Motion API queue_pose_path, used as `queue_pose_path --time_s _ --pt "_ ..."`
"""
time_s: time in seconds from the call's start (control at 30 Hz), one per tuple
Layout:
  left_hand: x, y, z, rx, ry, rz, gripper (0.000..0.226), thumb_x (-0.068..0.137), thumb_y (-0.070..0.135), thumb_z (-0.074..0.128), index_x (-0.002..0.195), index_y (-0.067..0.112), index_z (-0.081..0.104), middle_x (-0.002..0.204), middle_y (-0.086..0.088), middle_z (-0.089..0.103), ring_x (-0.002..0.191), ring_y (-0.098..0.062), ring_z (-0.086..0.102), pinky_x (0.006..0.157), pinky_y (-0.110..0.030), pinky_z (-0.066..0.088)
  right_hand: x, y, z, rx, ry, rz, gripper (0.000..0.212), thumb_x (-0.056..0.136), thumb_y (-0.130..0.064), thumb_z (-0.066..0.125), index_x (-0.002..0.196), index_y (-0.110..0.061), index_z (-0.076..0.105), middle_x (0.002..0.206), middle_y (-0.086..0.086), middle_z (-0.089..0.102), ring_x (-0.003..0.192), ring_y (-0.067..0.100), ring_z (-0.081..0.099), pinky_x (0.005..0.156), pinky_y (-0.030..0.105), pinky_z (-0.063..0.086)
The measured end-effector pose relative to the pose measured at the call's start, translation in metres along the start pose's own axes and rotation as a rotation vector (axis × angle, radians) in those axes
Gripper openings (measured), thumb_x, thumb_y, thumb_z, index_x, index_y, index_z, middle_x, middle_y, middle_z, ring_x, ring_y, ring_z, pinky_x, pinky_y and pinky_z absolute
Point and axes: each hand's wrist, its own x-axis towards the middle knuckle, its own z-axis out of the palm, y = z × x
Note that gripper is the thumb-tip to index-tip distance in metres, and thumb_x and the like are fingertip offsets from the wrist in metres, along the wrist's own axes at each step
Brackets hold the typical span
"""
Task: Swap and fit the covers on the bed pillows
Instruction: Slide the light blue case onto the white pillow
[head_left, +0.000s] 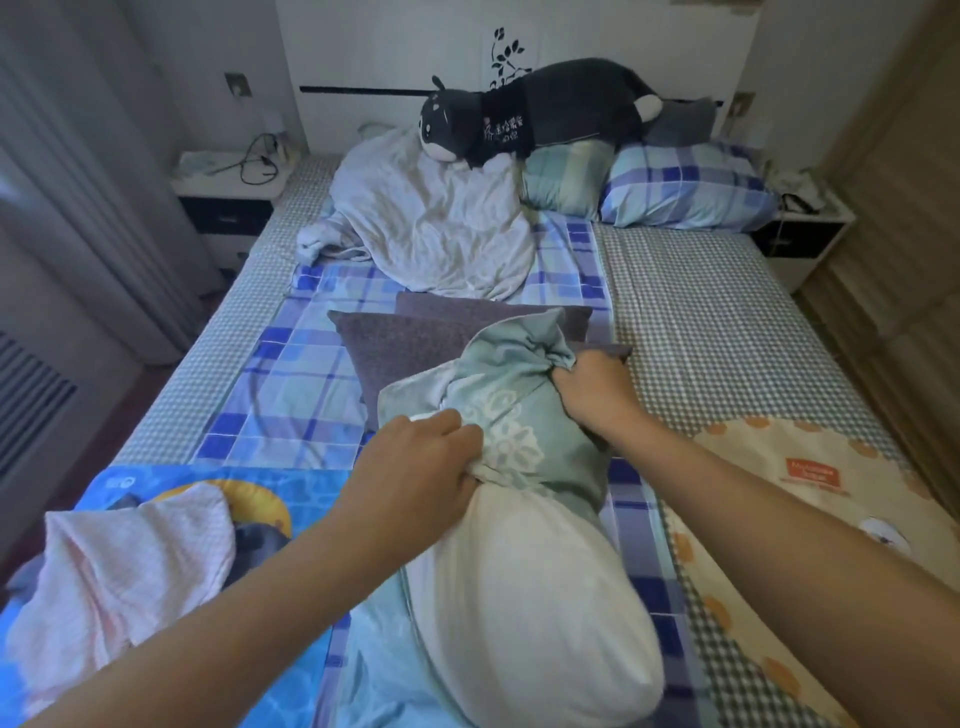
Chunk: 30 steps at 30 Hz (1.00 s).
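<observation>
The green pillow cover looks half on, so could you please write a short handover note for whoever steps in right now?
Left hand: grips the bunched edge of the green pillow cover, on the left side.
Right hand: grips the cover's far end, fabric gathered in the fist.
White pillow: lies lengthwise mid-bed; its far part is inside the cover, its near part bare.
Two grey cushions lie just beyond it.
Plaid pillow sits at the headboard, covered.
Whether the cover is going on or coming off cannot be told.
Left: finish this cover, then check the other pillows.

Crumpled matt green cloth cover (511, 410) over smooth white pillow (530, 592)
</observation>
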Motion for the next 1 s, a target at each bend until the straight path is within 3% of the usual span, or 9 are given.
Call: queue_pose_path --time_s 0.13,0.27,0.33,0.5,0.57,0.63,0.73,0.87,1.0 --pt "0.011 -0.002 0.024 0.012 0.075 -0.204 0.016 0.066 0.017 0.058 0.068 0.017 0.042 0.071 -0.002 0.047 0.046 -0.033 0.047 0.041 -0.032 0.025 -0.087 -0.002 -0.016 0.171 0.305 -0.26 0.022 0.091 -0.034 0.065 0.107 -0.02 0.059 0.108 -0.003 0.054 0.1 0.015 0.05 0.083 0.03 0.043" --pt "0.035 0.016 0.037 0.13 0.117 -0.182 0.021 0.053 0.016 0.065 0.059 0.018 0.045 0.055 -0.001 0.048 0.043 -0.028 0.044 0.056 -0.029 0.019 -0.134 0.001 -0.016 0.339 -0.362 -0.061 0.03 0.082 -0.04 0.075 0.099 -0.032 0.051 0.087 -0.006 0.057 0.076 0.008 0.054 0.068 0.026 0.046" --pt "0.047 0.025 0.044 0.081 0.139 -0.084 0.029 0.048 0.008 0.069 0.057 0.017 0.044 0.052 -0.001 0.045 0.042 -0.026 0.039 0.056 -0.03 0.021 -0.131 0.009 -0.01 0.284 -0.449 0.029 0.041 0.078 -0.045 0.075 0.105 -0.035 0.045 0.097 -0.007 0.055 0.086 0.009 0.056 0.072 0.025 0.045" --pt "0.044 0.054 0.052 -0.242 -0.014 0.176 0.029 0.062 0.019 0.065 0.061 0.025 0.037 0.055 0.004 0.048 0.052 -0.023 0.046 0.057 -0.031 0.035 -0.123 0.033 0.01 0.076 0.033 0.071 0.01 0.086 -0.029 0.055 0.084 -0.027 0.045 0.09 -0.007 0.058 0.082 0.019 0.056 0.068 0.034 0.042" --pt "0.039 0.055 0.047 -0.382 -0.277 0.083 0.022 0.075 0.035 0.059 0.071 0.028 0.039 0.063 0.006 0.05 0.066 -0.022 0.055 0.063 -0.029 0.034 -0.126 0.043 0.009 0.017 0.176 -0.005 0.012 0.087 -0.022 0.058 0.087 -0.024 0.046 0.084 -0.005 0.055 0.072 0.021 0.053 0.062 0.035 0.04" --pt "0.033 0.051 0.043 -0.213 -0.405 0.094 0.031 0.081 0.057 0.059 0.089 0.03 0.044 0.081 0.006 0.058 0.083 -0.024 0.06 0.068 -0.03 0.034 -0.134 0.054 0.008 -0.09 0.245 -0.175 0.028 0.075 -0.017 0.072 0.089 -0.021 0.048 0.082 -0.001 0.054 0.063 0.023 0.054 0.053 0.035 0.044" --pt "0.021 0.051 0.041 0.117 -0.333 0.102 0.045 0.089 0.065 0.053 0.109 0.026 0.05 0.103 -0.002 0.068 0.096 -0.029 0.065 0.069 -0.033 0.033 -0.157 0.068 0.013 -0.24 0.239 -0.191 0.044 0.064 -0.02 0.082 0.1 -0.018 0.057 0.093 0.002 0.057 0.072 0.023 0.059 0.049 0.032 0.047" --pt "0.001 0.053 0.044 0.148 -0.187 0.066 0.037 0.085 0.065 0.044 0.077 0.029 0.046 0.065 0.003 0.065 0.056 -0.022 0.064 0.052 -0.029 0.033 -0.177 0.081 0.013 -0.231 0.073 0.134 0.045 0.084 -0.021 0.063 0.126 -0.025 0.047 0.123 0.0 0.053 0.095 0.026 0.061 0.066 0.032 0.042" --pt "0.01 0.046 0.022 0.145 0.012 -0.045 0.038 0.075 0.063 0.051 0.07 0.027 0.041 0.057 0.003 0.061 0.046 -0.021 0.06 0.045 -0.025 0.027 -0.148 0.058 -0.027 -0.048 0.118 0.02 0.013 0.084 -0.016 0.061 0.097 -0.02 0.059 0.087 -0.004 0.062 0.079 0.023 0.06 0.067 0.035 0.049"
